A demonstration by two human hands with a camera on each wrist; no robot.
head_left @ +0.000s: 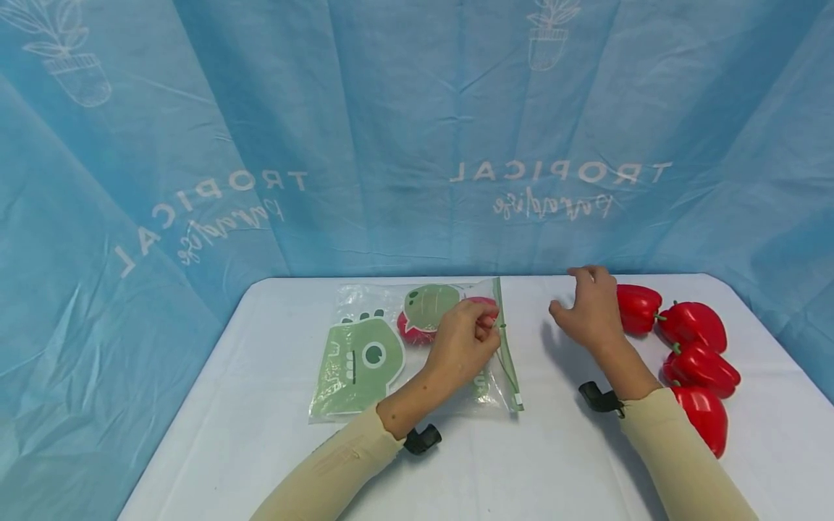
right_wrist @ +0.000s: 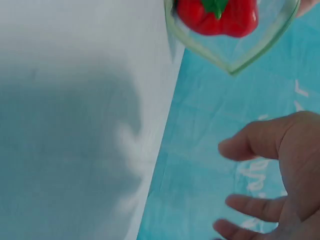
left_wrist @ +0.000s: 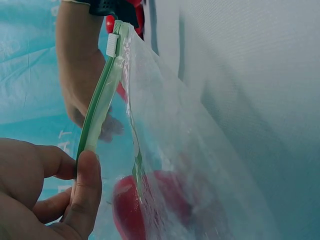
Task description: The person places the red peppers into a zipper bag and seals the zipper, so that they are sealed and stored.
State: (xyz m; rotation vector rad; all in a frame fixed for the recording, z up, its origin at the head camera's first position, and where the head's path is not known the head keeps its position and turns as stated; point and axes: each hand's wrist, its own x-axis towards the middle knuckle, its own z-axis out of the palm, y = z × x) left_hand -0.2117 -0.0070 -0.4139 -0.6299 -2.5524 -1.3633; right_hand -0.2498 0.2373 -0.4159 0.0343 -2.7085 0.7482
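Observation:
A clear zip bag [head_left: 417,398] printed with green cartoon figures lies on the white table, its green-edged mouth facing right. My left hand [head_left: 461,336] pinches the upper lip of that mouth between thumb and fingers; the left wrist view shows the green zip strip [left_wrist: 95,112] and white slider [left_wrist: 112,45]. A red bell pepper [right_wrist: 220,17] with a green stem sits inside the bag near the held-up opening. To the right, my right hand [head_left: 589,307] hovers over the table with fingers spread and holds nothing. It is between the bag and a group of red bell peppers.
Several red bell peppers lie at the table's right side, among them one at the back [head_left: 638,307] and one in front [head_left: 704,418]. A blue printed curtain [head_left: 404,145] hangs behind the white table [head_left: 228,449]. Both wrists carry a black camera mount [head_left: 422,439].

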